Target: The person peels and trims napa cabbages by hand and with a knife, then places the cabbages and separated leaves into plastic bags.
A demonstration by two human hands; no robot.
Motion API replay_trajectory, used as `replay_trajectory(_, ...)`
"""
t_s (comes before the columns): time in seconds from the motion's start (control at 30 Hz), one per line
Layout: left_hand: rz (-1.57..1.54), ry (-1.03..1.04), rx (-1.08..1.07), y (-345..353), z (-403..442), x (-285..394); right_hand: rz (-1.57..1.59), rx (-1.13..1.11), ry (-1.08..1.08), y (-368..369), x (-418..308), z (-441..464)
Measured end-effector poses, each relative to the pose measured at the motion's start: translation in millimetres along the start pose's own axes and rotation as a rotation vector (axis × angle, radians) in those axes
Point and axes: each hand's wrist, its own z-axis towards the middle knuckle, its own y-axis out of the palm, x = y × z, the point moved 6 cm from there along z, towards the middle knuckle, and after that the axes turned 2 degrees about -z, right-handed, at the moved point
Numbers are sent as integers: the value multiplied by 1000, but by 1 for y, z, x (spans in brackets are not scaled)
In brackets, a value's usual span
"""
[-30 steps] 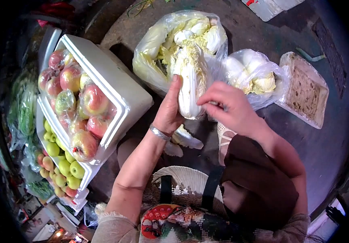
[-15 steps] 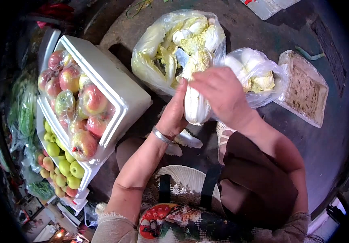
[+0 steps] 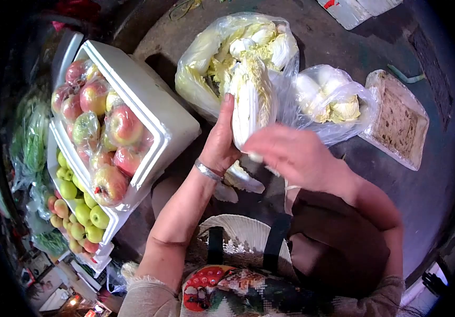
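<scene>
A napa cabbage (image 3: 251, 105) stands tilted in my left hand (image 3: 221, 138), its pale base toward me and its leafy yellow end over the open bag. The left fingers wrap its side and the thumb lies along it. At the cabbage's base is my right hand (image 3: 299, 156), smeared by motion, its fingers curled on a pale strip that looks like a cabbage leaf (image 3: 255, 157). Beyond, a clear plastic bag (image 3: 193, 66) holds more cabbages. Loose white leaves (image 3: 246, 179) lie on the floor below my hands.
A second plastic bag (image 3: 362, 95) with pale cabbages lies to the right, beside a dirty white foam tray (image 3: 396, 119). On the left stands a foam box (image 3: 151, 84) with wrapped red apples (image 3: 124, 127); green apples (image 3: 82, 214) sit nearer me.
My right hand has moved down from the cabbage's upper side to its base, where a pale strip now shows at the fingers. The left hand has tipped the cabbage more upright and slightly away.
</scene>
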Motion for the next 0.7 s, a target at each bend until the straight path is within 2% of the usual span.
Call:
replay_trajectory(0.03,2,1,0,-1,0,-1,0,1,-2,-6,-1,5)
replay_trajectory(0.1,-28,19,-52,-1,1,-4,-481,192,-8,-26,0,15)
replay_trajectory(0.13,-17,21,-44,10,-5,0,-480,193,-8,-23,10,19)
replay_trajectory(0.2,-22,12,-42,8,-5,-3,-712,204,-60,-8,27,24)
replay_trajectory(0.3,-24,-6,-4,-7,0,-5,-549,85,-103,19,15,8)
replay_trajectory(0.4,-210,-27,-88,-3,5,8,-548,-166,-365,58,2,-13)
replay_trajectory(0.43,-146,-42,-258,-7,8,14,-486,-235,-472,67,-1,-19)
replay_trajectory(0.53,-175,-11,-301,3,5,19,-353,-213,-460,60,-8,-29)
replay_trajectory(0.57,-175,-23,-288,4,4,16,-379,14,-523,46,-11,-22)
replay_trajectory(0.63,-173,-36,-274,10,3,11,-467,231,-460,14,-13,-6)
replay_trajectory(0.67,-151,-22,-150,6,3,9,-464,231,-458,5,-13,2)
replay_trajectory(0.7,-128,-9,-26,5,0,6,-494,257,-346,-5,-6,13)
